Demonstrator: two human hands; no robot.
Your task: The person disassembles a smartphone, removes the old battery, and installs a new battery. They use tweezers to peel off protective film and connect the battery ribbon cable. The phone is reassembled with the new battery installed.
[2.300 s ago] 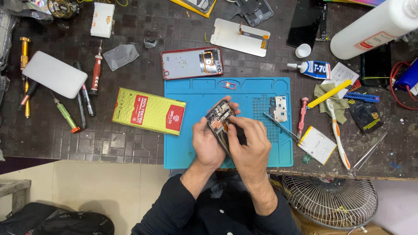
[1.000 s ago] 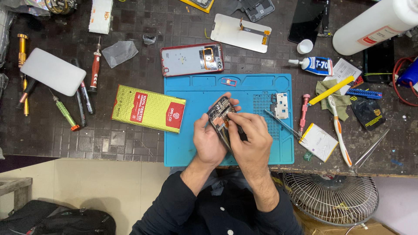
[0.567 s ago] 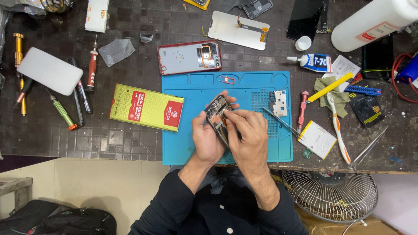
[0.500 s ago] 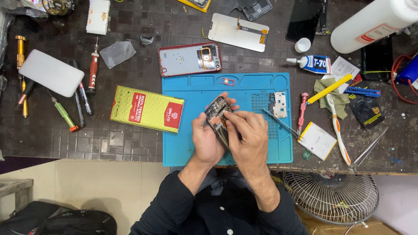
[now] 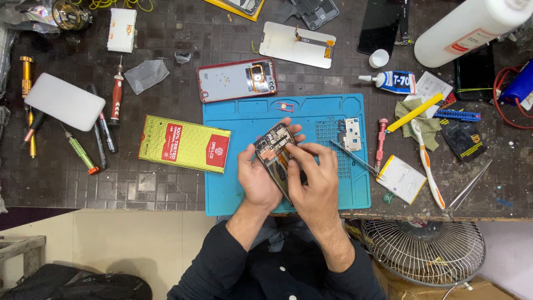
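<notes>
Currently I hold the opened phone point(image 5: 276, 156) tilted above the blue work mat point(image 5: 233, 194), near its middle. My left hand point(image 5: 260, 180) cradles it from the left, fingers curled round its far edge. My right hand point(image 5: 312, 178) lies over its right side, fingertips point(image 5: 290, 151) pressed together on the exposed internals; whether they pinch a part, I cannot tell. Tweezers point(image 5: 355, 160) lie just right.

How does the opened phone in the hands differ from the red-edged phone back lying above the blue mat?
The opened phone is gripped by the left hand and worked on by the right hand; the red-edged phone back lies untouched on the dark table. The held one is tilted over the blue mat; the other lies flat. The first looks dark and crowded inside, the second pale grey. Both are phone parts with their insides exposed.
</notes>
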